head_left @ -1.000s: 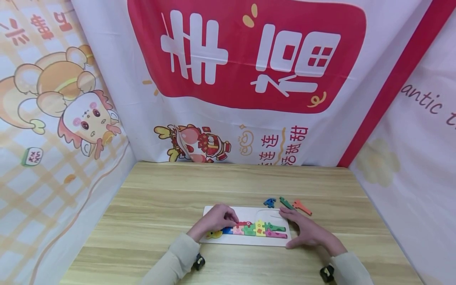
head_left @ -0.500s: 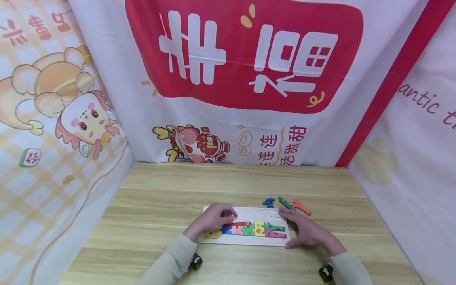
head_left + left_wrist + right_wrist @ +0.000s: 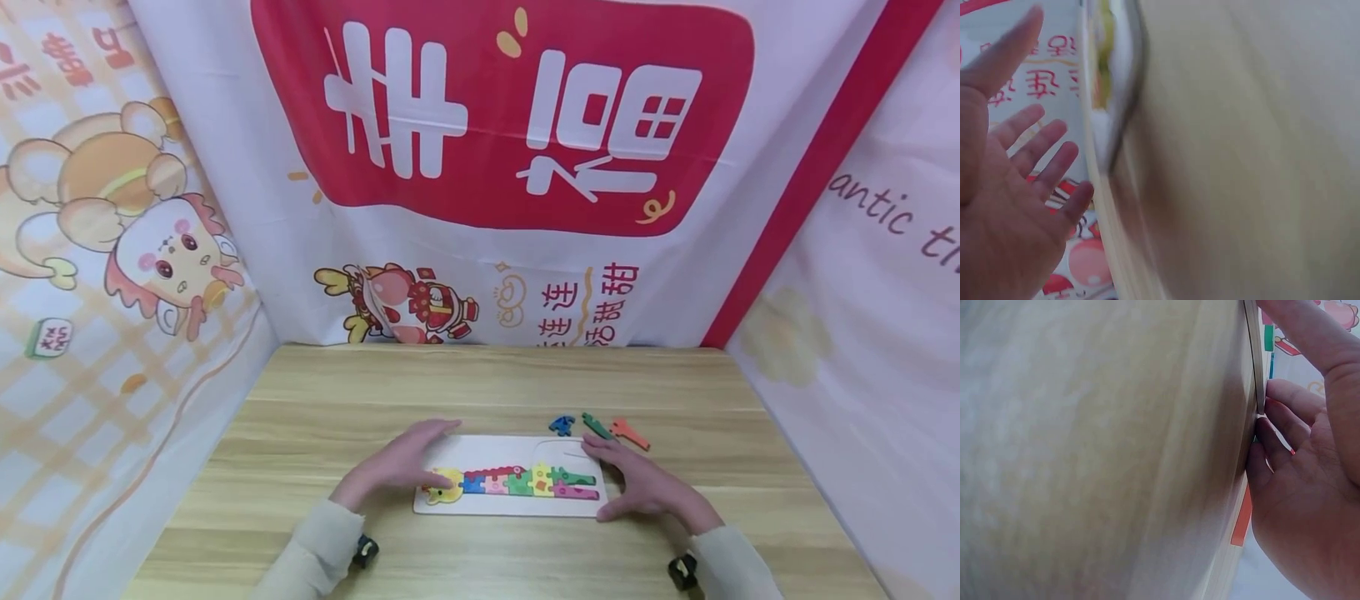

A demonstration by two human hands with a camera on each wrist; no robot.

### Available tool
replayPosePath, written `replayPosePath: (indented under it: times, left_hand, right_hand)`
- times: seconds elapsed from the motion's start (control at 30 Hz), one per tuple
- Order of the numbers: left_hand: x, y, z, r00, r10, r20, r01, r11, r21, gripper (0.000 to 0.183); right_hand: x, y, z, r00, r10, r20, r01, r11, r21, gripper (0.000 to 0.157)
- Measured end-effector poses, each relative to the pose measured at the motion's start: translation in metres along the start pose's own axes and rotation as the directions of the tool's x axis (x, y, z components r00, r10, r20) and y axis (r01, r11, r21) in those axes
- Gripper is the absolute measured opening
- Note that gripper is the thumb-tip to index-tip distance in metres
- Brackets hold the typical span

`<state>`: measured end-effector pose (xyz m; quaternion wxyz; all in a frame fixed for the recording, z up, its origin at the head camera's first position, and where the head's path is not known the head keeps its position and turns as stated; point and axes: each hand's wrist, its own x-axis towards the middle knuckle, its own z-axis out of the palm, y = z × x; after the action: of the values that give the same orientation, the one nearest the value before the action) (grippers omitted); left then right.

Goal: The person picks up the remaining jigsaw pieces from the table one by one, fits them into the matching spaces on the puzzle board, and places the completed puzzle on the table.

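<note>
A white puzzle board (image 3: 487, 447) lies flat on the table, a row of coloured jigsaw pieces (image 3: 519, 483) forming a giraffe on it. The yellow giraffe-head piece (image 3: 448, 495) is at its left end. My left hand (image 3: 401, 458) hovers by that end, fingers spread, thumb over the head piece; whether it touches is unclear. In the left wrist view the palm (image 3: 1013, 219) holds nothing. My right hand (image 3: 647, 485) spans the board's right end, fingers at the far corner and thumb at the near corner. Its fingers (image 3: 1282, 434) rest low beside the board edge in the right wrist view.
Behind the board's right end lie a blue puzzle piece (image 3: 562, 425), a green puzzle piece (image 3: 597, 426) and an orange puzzle piece (image 3: 630, 434). Printed cloth (image 3: 480, 287) hangs along the back edge of the wooden table (image 3: 495, 550) and on both sides.
My left hand has lifted from the red piece along the giraffe's neck, moved left and spread its fingers. My right hand stays at the board's right end.
</note>
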<state>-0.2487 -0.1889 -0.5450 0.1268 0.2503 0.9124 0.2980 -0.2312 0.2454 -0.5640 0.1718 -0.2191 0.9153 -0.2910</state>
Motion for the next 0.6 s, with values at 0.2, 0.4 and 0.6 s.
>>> replayPosePath:
  times: [0.2, 0.4, 0.6]
  left_hand:
    - [-0.018, -0.015, -0.006, 1.000, 0.007, 0.021, -0.009, 0.995, 0.101, 0.120]
    - [-0.022, -0.020, -0.007, 0.998, 0.007, 0.057, -0.015, 0.988, 0.154, 0.116]
    - [-0.020, -0.019, -0.007, 0.996, -0.035, 0.077, 0.021, 0.984, 0.177, 0.115]
  right_hand:
    - [0.001, -0.001, -0.001, 1.000, -0.001, -0.002, 0.001, 1.000, 0.003, 0.105]
    - [0.002, 0.000, -0.002, 1.000, -0.002, -0.007, 0.002, 1.000, 0.000, 0.105]
    - [0.000, -0.002, -0.002, 1.000, -0.001, 0.008, 0.001, 1.000, 0.004, 0.105]
